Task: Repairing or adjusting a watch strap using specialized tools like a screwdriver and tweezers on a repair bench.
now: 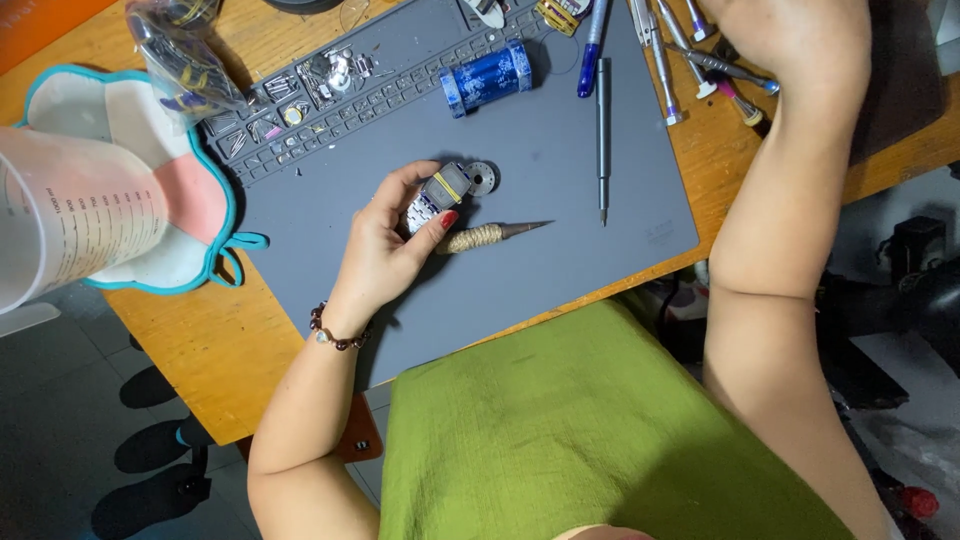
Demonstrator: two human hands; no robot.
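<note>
Grey mat [560, 200], watch [436, 198] in left hand [385, 250]

A single head-worn camera looks almost straight down from above the seated person, fairly close over the grey work mat [560, 170] on the wooden table [200, 340]. The lap fills the lower frame; the table's far edge probably lies beyond the top.

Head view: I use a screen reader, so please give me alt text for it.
A left hand holds a watch over a grey mat on a wooden table, while the right hand reaches among screwdrivers at the far edge. A pointed cord-wrapped tool and a small gear lie beside the watch.
</note>
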